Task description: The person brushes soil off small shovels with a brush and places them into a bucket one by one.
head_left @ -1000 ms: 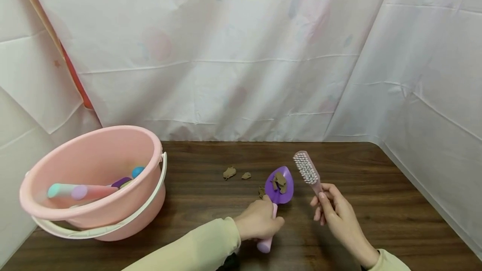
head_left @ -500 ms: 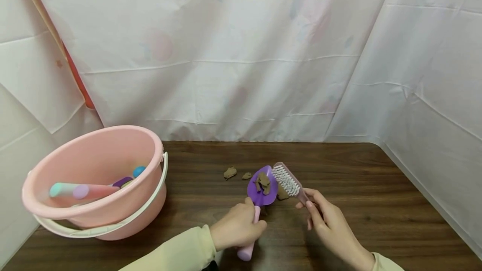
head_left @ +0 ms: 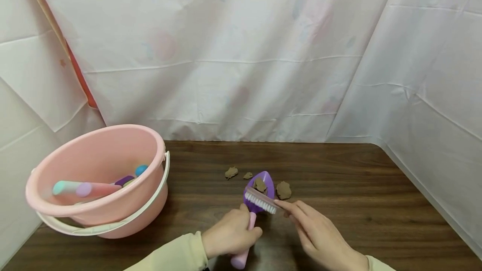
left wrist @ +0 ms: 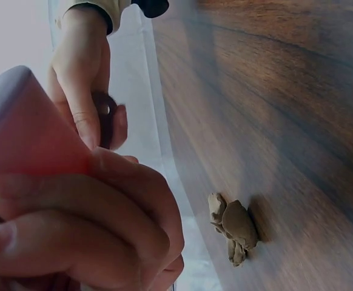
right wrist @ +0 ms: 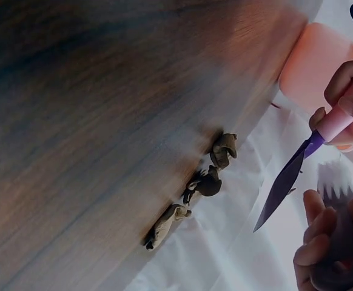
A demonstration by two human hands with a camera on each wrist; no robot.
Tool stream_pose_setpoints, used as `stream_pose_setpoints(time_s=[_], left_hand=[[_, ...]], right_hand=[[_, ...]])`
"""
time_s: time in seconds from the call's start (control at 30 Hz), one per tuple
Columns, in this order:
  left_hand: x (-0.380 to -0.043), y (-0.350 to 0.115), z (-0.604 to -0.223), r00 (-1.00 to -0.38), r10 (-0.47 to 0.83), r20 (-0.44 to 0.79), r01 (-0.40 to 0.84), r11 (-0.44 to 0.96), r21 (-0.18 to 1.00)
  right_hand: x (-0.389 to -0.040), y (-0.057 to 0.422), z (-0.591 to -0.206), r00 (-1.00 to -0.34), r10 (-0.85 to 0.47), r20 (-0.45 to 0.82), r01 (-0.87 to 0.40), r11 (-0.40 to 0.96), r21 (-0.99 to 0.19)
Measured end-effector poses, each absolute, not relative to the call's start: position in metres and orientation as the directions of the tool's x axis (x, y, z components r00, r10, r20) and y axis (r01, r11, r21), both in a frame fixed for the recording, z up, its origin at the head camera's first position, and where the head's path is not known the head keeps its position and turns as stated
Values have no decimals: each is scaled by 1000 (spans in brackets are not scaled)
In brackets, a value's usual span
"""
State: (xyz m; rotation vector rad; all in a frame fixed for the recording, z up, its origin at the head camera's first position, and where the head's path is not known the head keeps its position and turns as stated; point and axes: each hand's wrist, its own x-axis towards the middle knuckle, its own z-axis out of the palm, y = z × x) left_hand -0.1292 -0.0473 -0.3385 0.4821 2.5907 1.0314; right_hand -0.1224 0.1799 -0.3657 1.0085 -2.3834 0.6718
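Observation:
My left hand [head_left: 230, 232] grips the pink handle of a small trowel [head_left: 268, 180] with a purple blade, which the right wrist view shows raised above the table. Brown clay-like lumps [head_left: 260, 184] lie on the blade, partly covered by a brush. That pink brush [head_left: 260, 200] with white bristles is held by my right hand [head_left: 320, 233]. It lies slantwise across the lower blade in the head view, bristles toward me; whether they touch the blade, I cannot tell. A larger brown lump [head_left: 283, 190] sits on the table right of the blade.
Two smaller brown lumps, one bigger [head_left: 231, 172] and one tiny [head_left: 247, 175], rest on the wooden table [head_left: 339, 170] behind the trowel. At left stands a pink bucket [head_left: 116, 149] with a white handle, containing colourful toys. White sheeting [head_left: 241, 53] walls the back and sides.
My left hand has carried the loaded trowel leftward and slightly nearer me, uncovering the lump at right. My right hand has brought the brush left and down, turning it across the blade.

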Motion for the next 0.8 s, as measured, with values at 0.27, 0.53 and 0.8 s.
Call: stream_pose_setpoints(time_s=[0.27, 0.53, 0.8], left_hand=[[-124, -51, -339, -889, 427, -166, 173, 648, 741], [-119, -54, -339, -884, 444, -148, 186, 624, 759], [-116, -57, -339, -882, 458, -113, 220, 611, 760]], right_hand=[[-124, 178, -370, -587, -583, 561, -787, 574, -227], [-128, 180, -374, -583, -578, 571, -783, 588, -205], [-135, 182, -374, -597, -535, 597, -757, 623, -197]])
